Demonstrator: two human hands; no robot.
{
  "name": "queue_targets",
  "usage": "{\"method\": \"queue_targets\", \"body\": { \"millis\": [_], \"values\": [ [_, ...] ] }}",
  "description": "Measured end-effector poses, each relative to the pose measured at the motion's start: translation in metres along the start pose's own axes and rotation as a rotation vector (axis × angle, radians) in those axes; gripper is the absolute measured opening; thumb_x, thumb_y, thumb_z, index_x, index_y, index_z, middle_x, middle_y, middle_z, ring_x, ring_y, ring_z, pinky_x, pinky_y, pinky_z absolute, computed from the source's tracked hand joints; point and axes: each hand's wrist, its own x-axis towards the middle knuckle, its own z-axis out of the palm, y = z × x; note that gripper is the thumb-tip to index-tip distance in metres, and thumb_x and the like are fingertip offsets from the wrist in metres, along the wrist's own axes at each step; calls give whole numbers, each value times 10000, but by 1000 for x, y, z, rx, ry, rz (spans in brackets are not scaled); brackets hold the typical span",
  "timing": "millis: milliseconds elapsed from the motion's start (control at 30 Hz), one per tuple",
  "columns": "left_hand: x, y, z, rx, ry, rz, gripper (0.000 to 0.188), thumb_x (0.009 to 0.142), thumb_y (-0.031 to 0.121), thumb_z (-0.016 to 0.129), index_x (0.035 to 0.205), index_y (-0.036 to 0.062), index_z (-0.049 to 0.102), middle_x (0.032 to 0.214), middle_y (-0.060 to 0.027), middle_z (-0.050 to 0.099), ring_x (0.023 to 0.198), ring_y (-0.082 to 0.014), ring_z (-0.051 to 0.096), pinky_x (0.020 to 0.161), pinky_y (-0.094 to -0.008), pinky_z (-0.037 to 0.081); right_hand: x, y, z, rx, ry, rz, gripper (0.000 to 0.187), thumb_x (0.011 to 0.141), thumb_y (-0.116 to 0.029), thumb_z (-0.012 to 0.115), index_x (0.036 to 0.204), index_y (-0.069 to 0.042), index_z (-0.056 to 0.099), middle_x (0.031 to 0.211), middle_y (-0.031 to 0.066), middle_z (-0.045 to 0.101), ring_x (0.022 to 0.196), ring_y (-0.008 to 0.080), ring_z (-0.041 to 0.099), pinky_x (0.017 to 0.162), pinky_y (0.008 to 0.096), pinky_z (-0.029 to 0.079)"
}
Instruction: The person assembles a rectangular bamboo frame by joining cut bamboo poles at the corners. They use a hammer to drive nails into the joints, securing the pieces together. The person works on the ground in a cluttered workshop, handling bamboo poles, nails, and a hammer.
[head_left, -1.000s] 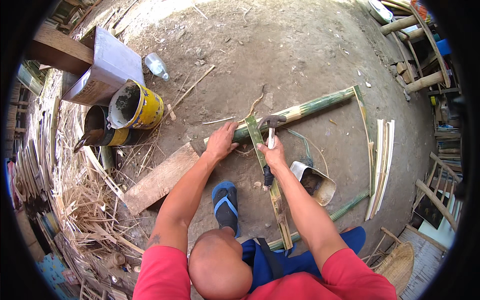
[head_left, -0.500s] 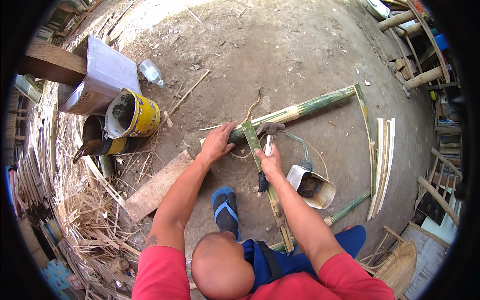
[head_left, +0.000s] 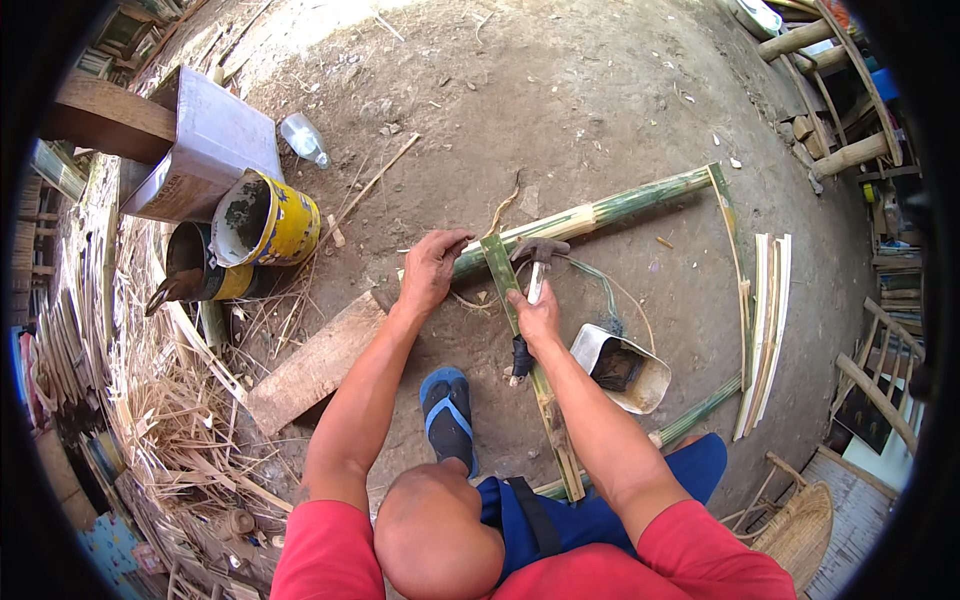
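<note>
My right hand [head_left: 538,318] is wrapped round the handle of a hammer [head_left: 541,252]; black wrapping shows at the handle's lower end. The hammer head lies close to a green bamboo pole [head_left: 640,205] and a flat bamboo strip [head_left: 502,272] that crosses the pole's near part. At the pole's left end is my left hand [head_left: 430,270], its fingers bent and pressed together beside the strip's top. What those fingers hold, if anything, is too small to make out. The strip runs down toward my knee, and a thin split bamboo piece [head_left: 733,240] meets the pole's far end.
A cut-open container [head_left: 650,378] lies right of my right hand. Several pale bamboo slats [head_left: 765,330] lie farther right. On the left are a wooden board [head_left: 315,365], a yellow bucket [head_left: 290,225], a dark bucket [head_left: 190,265], a clear bottle [head_left: 304,138] and bamboo shavings [head_left: 170,420].
My left hand has lifted and shifted slightly left, with its fingers drawn together over the pole's end. The right hand and hammer have barely moved.
</note>
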Motion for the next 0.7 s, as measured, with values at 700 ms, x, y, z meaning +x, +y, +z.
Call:
{"method": "queue_targets", "body": {
  "millis": [700],
  "values": [
    [-2,-13,32,280,-220,110,134,920,123,659,1042,76,693,1002,-158,611,971,-372,647,822,-480,541,-29,-32,-18,-239,144,-325,353,949,-293,721,1125,-30,564,900,213,639,858,451,629,767,534,476]
  ]
}}
